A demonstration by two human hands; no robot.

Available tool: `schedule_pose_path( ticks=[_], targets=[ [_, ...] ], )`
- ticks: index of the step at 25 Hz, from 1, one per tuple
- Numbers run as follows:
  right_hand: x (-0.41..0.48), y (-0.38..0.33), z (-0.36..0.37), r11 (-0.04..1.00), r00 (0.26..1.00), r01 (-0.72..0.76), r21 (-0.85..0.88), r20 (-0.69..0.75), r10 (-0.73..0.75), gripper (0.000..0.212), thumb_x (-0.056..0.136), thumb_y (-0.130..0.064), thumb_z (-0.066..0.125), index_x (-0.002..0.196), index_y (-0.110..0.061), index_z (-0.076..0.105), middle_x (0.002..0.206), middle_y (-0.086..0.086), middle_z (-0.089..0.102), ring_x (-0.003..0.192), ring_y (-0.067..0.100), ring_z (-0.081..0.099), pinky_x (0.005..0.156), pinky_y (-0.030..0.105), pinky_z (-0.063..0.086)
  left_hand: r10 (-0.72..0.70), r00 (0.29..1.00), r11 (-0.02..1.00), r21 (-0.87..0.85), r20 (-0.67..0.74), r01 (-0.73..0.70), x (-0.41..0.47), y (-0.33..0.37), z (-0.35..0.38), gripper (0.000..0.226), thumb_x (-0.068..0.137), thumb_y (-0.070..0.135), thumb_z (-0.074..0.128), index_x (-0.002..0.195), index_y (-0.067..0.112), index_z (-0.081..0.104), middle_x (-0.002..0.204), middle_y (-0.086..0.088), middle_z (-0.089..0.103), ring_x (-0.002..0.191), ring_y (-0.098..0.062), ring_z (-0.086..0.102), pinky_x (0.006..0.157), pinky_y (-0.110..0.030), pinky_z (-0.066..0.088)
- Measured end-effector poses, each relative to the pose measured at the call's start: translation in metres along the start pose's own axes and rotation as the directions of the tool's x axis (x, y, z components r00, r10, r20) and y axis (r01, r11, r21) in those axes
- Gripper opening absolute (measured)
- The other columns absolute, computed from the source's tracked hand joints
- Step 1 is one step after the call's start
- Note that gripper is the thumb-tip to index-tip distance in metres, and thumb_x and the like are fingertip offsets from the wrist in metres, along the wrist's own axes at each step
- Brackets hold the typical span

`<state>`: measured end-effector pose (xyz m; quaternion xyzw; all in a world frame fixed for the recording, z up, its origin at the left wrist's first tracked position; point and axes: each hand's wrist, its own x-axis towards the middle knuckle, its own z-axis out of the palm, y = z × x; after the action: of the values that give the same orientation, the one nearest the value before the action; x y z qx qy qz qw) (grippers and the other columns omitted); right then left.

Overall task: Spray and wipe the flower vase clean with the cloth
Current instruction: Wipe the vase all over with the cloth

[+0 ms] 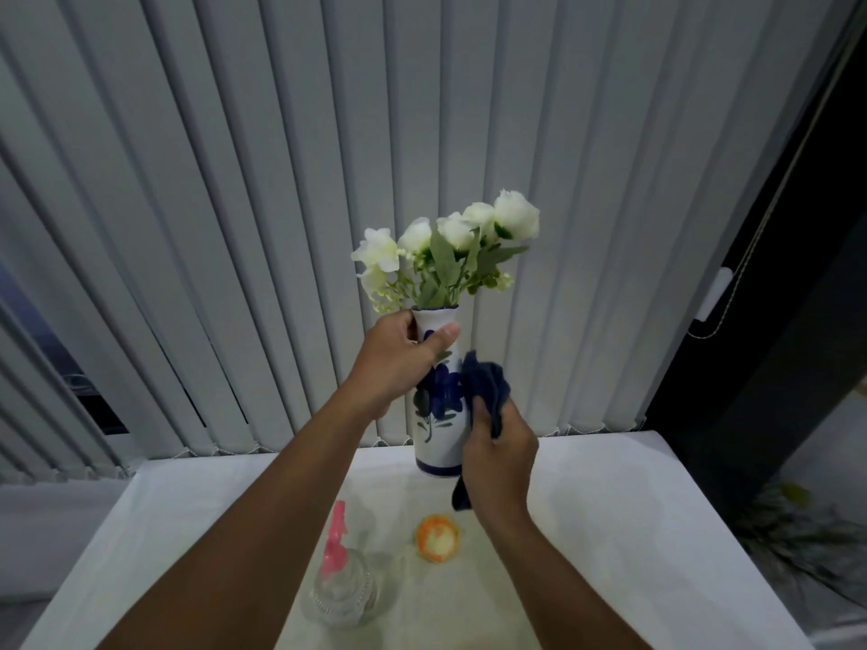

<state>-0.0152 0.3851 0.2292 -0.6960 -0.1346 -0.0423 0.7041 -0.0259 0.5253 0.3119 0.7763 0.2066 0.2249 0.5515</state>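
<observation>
A white vase (438, 415) with blue painted flowers stands upright at the far side of a white table (610, 532), holding white artificial flowers (450, 246). My left hand (403, 363) grips the vase's neck, thumb across the front. My right hand (502, 457) holds a dark blue cloth (485, 387) pressed against the vase's right side; a tail of the cloth hangs below the hand. A clear spray bottle (340, 584) with a pink trigger head stands on the table near me, left of centre, untouched.
An orange and white round object (437, 538) lies on the table between the bottle and the vase. Grey vertical blinds (281, 227) hang right behind the table. A dark panel (797, 344) stands at the right, with a plant (797, 537) below it.
</observation>
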Motion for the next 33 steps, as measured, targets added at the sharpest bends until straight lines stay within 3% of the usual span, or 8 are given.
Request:
schedule_pose_path(
  ticks=[5,10,15,19,22,27,30,33],
  targets=[
    [0.032,-0.022,0.006,0.970,0.969,0.230,-0.074,0.108,-0.221,0.013,0.101,-0.008,0.056,0.097,-0.011,0.068,0.065,-0.013,0.059,0.058,-0.005,0.059,0.052,0.005,0.039,0.014,0.998,0.999,0.031,0.062,-0.016,-0.003,0.001,0.003,0.034,0.078,0.048,0.073,0.100,0.023,0.079,0.094,0.001,0.082,0.090,-0.020,0.078,0.085,-0.051,0.064],
    [0.003,0.027,-0.006,0.916,0.922,0.381,-0.128,0.129,-0.366,0.027,0.095,-0.008,0.057,0.120,-0.004,0.068,0.076,-0.012,0.065,0.063,-0.005,0.059,0.061,0.011,0.045,0.038,0.999,0.990,-0.133,0.009,-0.036,0.000,0.002,-0.004,0.004,0.091,0.026,0.077,0.094,0.024,0.078,0.098,-0.003,0.083,0.095,-0.020,0.078,0.092,-0.046,0.063],
    [-0.005,0.048,-0.018,0.989,0.988,0.091,-0.117,0.132,-0.076,0.015,0.100,-0.019,0.058,0.088,-0.016,0.066,0.056,-0.014,0.060,0.052,0.004,0.055,0.054,0.020,0.043,0.029,0.999,0.985,-0.169,0.032,-0.023,-0.002,0.001,-0.008,0.002,0.092,0.026,0.076,0.092,0.028,0.075,0.095,0.003,0.082,0.091,-0.015,0.078,0.086,-0.036,0.062],
    [0.048,0.025,-0.027,0.960,0.981,-0.180,-0.216,0.032,0.191,0.029,0.103,-0.034,0.049,0.089,-0.012,0.062,0.081,0.005,0.067,0.083,0.027,0.067,0.067,0.034,0.047,0.011,0.998,0.986,-0.169,0.067,0.001,-0.009,-0.002,-0.006,0.003,0.092,0.026,0.076,0.095,0.025,0.075,0.095,0.002,0.082,0.091,-0.015,0.078,0.085,-0.034,0.062],
    [0.065,0.001,-0.027,0.961,0.978,-0.207,-0.185,-0.003,0.210,0.024,0.104,-0.038,0.045,0.095,-0.021,0.059,0.084,0.000,0.064,0.089,0.029,0.065,0.074,0.035,0.048,-0.010,0.995,0.988,-0.156,0.097,0.025,-0.012,-0.007,0.000,0.004,0.091,0.026,0.077,0.095,0.026,0.076,0.096,0.002,0.083,0.093,-0.015,0.078,0.087,-0.034,0.062],
    [0.038,-0.020,-0.002,0.994,0.956,-0.106,0.016,0.278,0.097,0.020,0.104,-0.038,0.048,0.106,-0.032,0.066,0.092,-0.003,0.075,0.085,0.007,0.071,0.074,0.025,0.057,-0.011,0.995,0.990,-0.137,0.102,0.025,-0.012,-0.010,0.011,0.015,0.091,0.027,0.077,0.103,0.017,0.078,0.096,0.000,0.083,0.093,-0.019,0.079,0.086,-0.042,0.064],
    [0.011,-0.001,-0.004,0.999,0.973,-0.020,0.036,0.230,0.012,0.016,0.104,-0.028,0.051,0.103,-0.027,0.067,0.085,-0.006,0.074,0.079,0.000,0.067,0.067,0.016,0.051,-0.008,0.999,0.990,-0.138,0.042,0.013,-0.008,-0.010,0.007,0.015,0.091,0.027,0.077,0.103,0.017,0.078,0.098,-0.003,0.083,0.095,-0.020,0.078,0.087,-0.042,0.064],
    [-0.018,0.023,-0.011,0.990,0.976,-0.086,0.114,0.210,0.060,0.017,0.102,-0.024,0.053,0.103,-0.031,0.068,0.086,-0.012,0.075,0.084,0.005,0.069,0.076,0.027,0.057,-0.007,1.000,0.982,-0.190,-0.009,0.005,-0.004,-0.009,-0.001,0.010,0.092,0.024,0.076,0.101,0.020,0.076,0.098,-0.004,0.082,0.093,-0.019,0.077,0.083,-0.035,0.062]
  ],
)
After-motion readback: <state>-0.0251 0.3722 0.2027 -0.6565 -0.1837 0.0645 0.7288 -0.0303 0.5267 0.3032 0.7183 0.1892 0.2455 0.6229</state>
